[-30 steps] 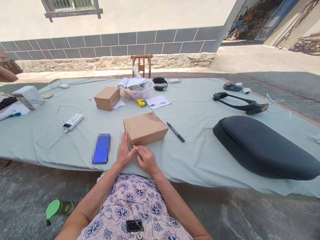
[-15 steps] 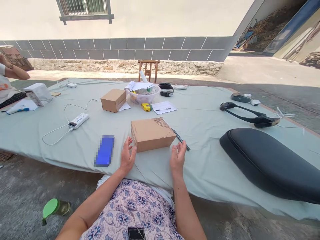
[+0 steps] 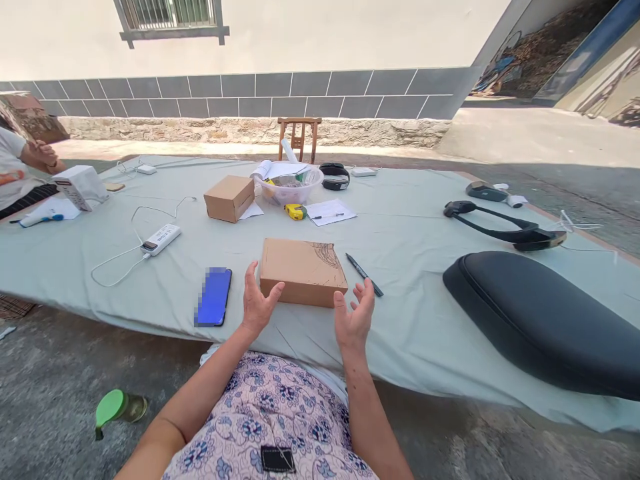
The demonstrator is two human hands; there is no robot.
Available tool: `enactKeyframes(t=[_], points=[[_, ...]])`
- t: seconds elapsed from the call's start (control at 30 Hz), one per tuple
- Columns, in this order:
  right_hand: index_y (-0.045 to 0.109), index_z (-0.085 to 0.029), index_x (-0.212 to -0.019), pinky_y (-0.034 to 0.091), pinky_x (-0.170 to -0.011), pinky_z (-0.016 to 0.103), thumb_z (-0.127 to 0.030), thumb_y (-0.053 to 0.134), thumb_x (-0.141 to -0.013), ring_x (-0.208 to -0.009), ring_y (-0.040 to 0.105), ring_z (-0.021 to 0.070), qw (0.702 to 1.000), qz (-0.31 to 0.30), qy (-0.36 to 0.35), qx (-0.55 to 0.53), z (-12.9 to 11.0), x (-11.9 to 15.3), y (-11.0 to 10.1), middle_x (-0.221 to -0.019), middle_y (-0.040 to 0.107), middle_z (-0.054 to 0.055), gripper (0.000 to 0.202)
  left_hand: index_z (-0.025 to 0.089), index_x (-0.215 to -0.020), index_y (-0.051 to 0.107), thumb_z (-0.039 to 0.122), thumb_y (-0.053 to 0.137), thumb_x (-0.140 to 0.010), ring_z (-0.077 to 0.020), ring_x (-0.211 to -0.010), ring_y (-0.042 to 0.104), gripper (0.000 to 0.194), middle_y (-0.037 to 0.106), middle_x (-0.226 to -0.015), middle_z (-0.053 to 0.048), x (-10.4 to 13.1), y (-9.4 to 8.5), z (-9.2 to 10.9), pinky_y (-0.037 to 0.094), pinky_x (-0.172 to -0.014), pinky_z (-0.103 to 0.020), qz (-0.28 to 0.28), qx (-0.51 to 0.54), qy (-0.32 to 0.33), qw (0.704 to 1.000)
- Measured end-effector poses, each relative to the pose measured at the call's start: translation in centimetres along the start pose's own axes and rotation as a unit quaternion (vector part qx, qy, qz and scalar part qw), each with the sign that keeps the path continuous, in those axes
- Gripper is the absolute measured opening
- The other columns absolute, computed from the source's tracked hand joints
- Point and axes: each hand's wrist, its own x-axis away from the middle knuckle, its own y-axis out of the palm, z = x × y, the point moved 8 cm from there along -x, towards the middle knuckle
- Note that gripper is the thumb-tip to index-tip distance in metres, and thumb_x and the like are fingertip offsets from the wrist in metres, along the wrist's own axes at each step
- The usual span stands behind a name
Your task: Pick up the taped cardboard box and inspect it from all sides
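A brown cardboard box [image 3: 303, 272] lies flat on the cloth-covered table, with dark line markings on its lid near the right corner. My left hand [image 3: 259, 303] is at its front left corner, thumb and fingers spread, holding nothing. At the front right corner is my right hand [image 3: 354, 317], also open and empty, with the fingers bent a little. Whether either hand touches the box is hard to make out. A black marker pen [image 3: 364, 274] lies just right of the box. To the left of my left hand is a phone [image 3: 214, 297] with a blue screen.
Farther back are a smaller cardboard box [image 3: 229, 198], a filled plastic basin [image 3: 290, 194], a yellow tape measure [image 3: 295, 211] and paper with a pen [image 3: 331, 212]. A power strip [image 3: 161, 240] lies left. A black padded seat [image 3: 540, 320] fills the right. Another person [image 3: 23, 167] sits far left.
The box has turned slightly between my hands. My fingers have spread wider, and the right hand now sits lower at the corner. The other person's arm has come down.
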Motion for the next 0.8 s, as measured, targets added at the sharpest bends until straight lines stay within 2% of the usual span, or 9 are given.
enactKeyframes(t=[0.07,0.13,0.3,0.5,0.63,0.7,0.8], points=[[0.026,-0.024,-0.155,0.043,-0.108,0.058,-0.068,0.057,-0.085,-0.138,0.044,0.0366,0.998,-0.007,-0.057,0.033,-2.6,-0.3,1.1,-0.150,0.040,0.021,0.089,0.022,-0.149,0.031,0.057,0.073,-0.079,-0.0330,-0.148,0.036,0.089,0.040,-0.155,-0.018,-0.2,0.7,0.7,0.032,-0.120,-0.051,0.001,-0.015,0.008,1.000],[0.025,-0.024,-0.155,0.039,-0.111,0.061,-0.071,0.059,-0.082,-0.142,0.038,0.0388,0.994,-0.009,-0.090,0.069,-4.4,-0.3,2.3,-0.152,0.037,0.022,0.094,0.023,-0.150,0.031,0.056,0.076,-0.076,-0.0338,-0.147,0.036,0.092,0.041,-0.155,-0.018,-0.1,1.4,1.0,0.033,-0.120,-0.052,-0.002,-0.033,0.010,0.999],[0.026,-0.023,-0.154,0.035,-0.110,0.068,-0.076,0.059,-0.079,-0.139,0.040,0.0426,0.985,0.024,-0.107,0.130,-5.8,0.0,3.5,-0.149,0.040,0.024,0.098,0.024,-0.142,0.041,0.053,0.069,-0.084,-0.0314,-0.145,0.040,0.071,0.045,-0.151,-0.016,0.3,2.2,0.9,0.036,-0.118,-0.051,0.003,-0.046,0.019,0.999],[0.027,-0.024,-0.154,0.036,-0.108,0.069,-0.075,0.060,-0.079,-0.139,0.039,0.0438,0.984,0.028,-0.106,0.140,-5.2,0.0,3.9,-0.150,0.038,0.023,0.096,0.025,-0.133,0.049,0.056,0.066,-0.086,-0.0294,-0.140,0.044,0.059,0.050,-0.143,-0.014,0.0,1.8,0.6,0.036,-0.116,-0.049,0.015,-0.045,0.005,0.999],[0.029,-0.025,-0.153,0.040,-0.108,0.063,-0.068,0.058,-0.084,-0.139,0.042,0.0398,0.987,0.038,-0.104,0.116,-4.3,-0.5,3.2,-0.150,0.042,0.021,0.087,0.024,-0.128,0.053,0.052,0.055,-0.094,-0.0264,-0.138,0.046,0.044,0.052,-0.140,-0.013,-0.4,1.6,0.4,0.036,-0.117,-0.047,0.013,-0.033,0.033,0.999],[0.030,-0.024,-0.153,0.045,-0.106,0.056,-0.063,0.053,-0.089,-0.133,0.051,0.0347,0.994,0.033,-0.075,0.067,-3.1,-1.0,2.4,-0.147,0.047,0.020,0.078,0.023,-0.128,0.053,0.050,0.048,-0.097,-0.0251,-0.139,0.045,0.040,0.053,-0.140,-0.014,-0.4,1.6,0.2,0.035,-0.118,-0.046,0.006,-0.024,0.042,0.999],[0.039,-0.016,-0.148,0.050,-0.100,0.048,-0.062,0.043,-0.092,-0.117,0.062,0.0292,1.000,0.013,0.010,-0.010,-0.4,-1.7,1.2,-0.133,0.061,0.020,0.072,0.024,-0.130,0.052,0.048,0.042,-0.100,-0.0240,-0.141,0.044,0.040,0.052,-0.142,-0.013,-0.4,1.5,-0.1,0.034,-0.119,-0.045,-0.003,-0.012,0.040,0.999]])
